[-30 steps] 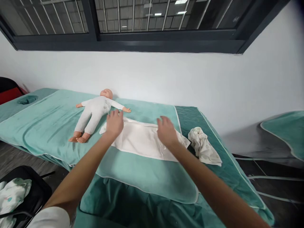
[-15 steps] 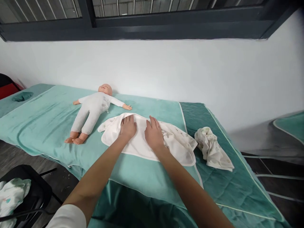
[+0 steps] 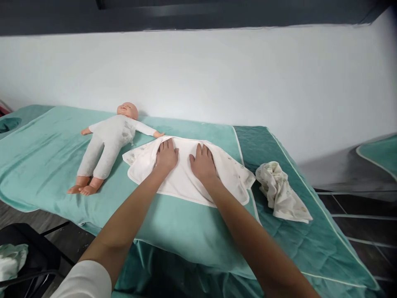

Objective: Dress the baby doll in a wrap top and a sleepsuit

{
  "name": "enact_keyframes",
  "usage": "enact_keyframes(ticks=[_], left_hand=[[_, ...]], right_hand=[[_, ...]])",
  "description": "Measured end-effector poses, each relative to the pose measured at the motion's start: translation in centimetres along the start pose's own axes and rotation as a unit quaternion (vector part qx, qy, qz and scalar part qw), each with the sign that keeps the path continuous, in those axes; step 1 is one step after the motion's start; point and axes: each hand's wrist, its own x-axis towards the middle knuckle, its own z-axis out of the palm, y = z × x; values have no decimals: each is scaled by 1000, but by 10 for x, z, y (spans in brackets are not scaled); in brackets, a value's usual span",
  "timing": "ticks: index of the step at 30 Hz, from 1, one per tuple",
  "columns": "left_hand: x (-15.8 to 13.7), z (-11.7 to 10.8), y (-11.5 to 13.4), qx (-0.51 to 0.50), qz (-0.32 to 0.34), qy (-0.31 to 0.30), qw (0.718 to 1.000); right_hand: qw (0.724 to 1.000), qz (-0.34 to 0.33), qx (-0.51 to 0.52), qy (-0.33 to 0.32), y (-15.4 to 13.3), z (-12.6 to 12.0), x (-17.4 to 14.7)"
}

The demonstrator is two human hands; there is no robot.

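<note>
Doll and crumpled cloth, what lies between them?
In the head view, the white blanket lies between the doll and crumpled cloth, both hands flat on it.

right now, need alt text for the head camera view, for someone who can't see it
Both hands, left hand and right hand, lie flat side by side on a white cloth spread over a teal-covered table. A baby doll in a pale suit lies on its back left of the cloth, and a crumpled patterned cloth sits to the right.
</note>
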Motion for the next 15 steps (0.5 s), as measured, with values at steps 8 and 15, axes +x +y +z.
enact_keyframes(ticks=[8,15], left_hand=[[20,15,1,-9,7,-14,1000],[16,13,1,2,14,-14,1000]], right_hand=[[998,-6,34,-46,18,23,23],[997,10,38,-65,15,23,23]])
